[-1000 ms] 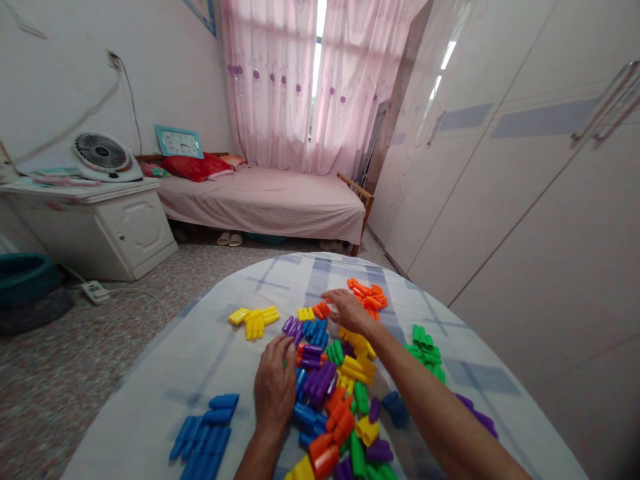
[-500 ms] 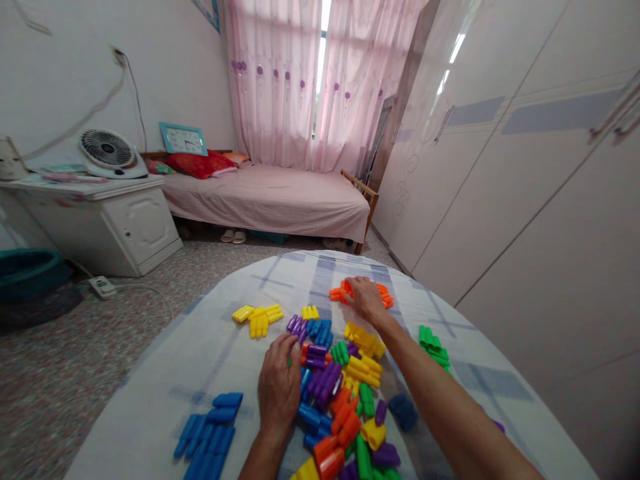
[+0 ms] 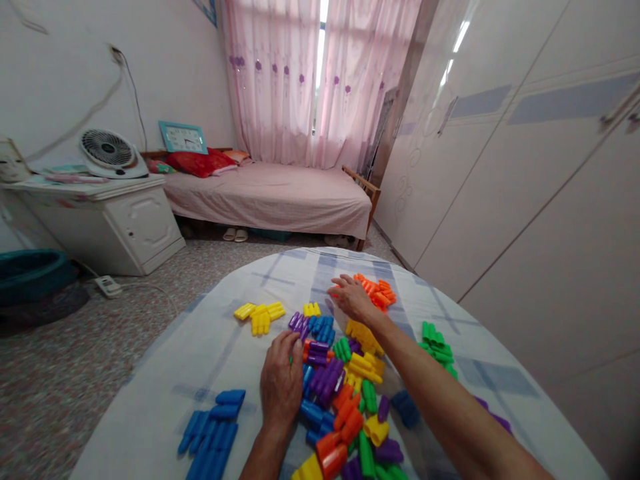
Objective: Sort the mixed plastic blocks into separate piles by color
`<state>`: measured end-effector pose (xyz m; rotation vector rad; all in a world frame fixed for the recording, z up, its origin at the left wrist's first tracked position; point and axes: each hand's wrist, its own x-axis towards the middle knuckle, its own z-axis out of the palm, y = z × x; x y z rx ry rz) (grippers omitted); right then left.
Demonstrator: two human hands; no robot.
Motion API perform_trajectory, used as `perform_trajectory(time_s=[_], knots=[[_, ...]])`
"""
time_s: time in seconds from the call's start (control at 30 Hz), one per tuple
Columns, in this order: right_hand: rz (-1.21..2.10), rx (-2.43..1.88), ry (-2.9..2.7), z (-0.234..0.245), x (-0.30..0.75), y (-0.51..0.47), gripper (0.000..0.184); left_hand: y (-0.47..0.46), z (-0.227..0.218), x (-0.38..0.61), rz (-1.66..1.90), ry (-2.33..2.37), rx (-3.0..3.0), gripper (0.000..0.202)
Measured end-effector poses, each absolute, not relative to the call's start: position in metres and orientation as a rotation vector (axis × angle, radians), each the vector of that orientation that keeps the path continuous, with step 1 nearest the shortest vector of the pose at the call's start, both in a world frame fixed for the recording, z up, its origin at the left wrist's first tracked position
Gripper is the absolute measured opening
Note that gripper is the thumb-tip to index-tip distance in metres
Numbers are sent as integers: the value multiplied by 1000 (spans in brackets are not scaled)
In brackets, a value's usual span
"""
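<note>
We see glossy, fluted orange blocks point(image 3: 380, 293) clustered toward the far edge of the tabletop point(image 3: 155, 400); a mixed-colour pile point(image 3: 326, 381) sprawls toward the near edge.

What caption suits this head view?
Over a plaid tablecloth, right hand near orange plastic building blocks, left hand at the edge of a multicolored block pile.

You had soft, rather dim light in the room. Bright white light came through the gap in the pink curtains point(image 3: 280, 100), and white streaks shone on the tall cupboard point(image 3: 500, 200). The plastic blocks point(image 3: 326, 383) had little shiny spots, and soft shadow lay on the bench point(image 3: 165, 360) beside your right arm point(image 3: 425, 383). Near the sides, things looked stretched, and the floor point(image 3: 100, 353) looked smudgy.
</note>
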<state>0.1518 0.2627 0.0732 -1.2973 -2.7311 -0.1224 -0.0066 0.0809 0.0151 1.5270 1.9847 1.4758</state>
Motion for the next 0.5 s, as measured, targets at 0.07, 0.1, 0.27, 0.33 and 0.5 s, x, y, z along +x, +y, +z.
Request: perform_trajectory(time_s=[0.07, 0.1, 0.27, 0.33, 0.5], knots=[[-125, -1337, -2738, 67, 149, 264, 29, 81, 15, -6, 1471, 1994, 1531, 32], [-132, -1369, -2723, 65, 151, 265, 28, 81, 15, -6, 1466, 1999, 1533, 33], [-164, -1476, -2603, 67, 159, 263, 33, 81, 15, -5, 1460, 2019, 1539, 32], [-75, -1379, -2631, 70, 154, 260, 34, 81, 16, -5, 1456, 2028, 1537, 32], [333, -1086, -2731, 72, 123, 246, 40, 81, 17, -6, 1470, 2019, 1521, 31]])
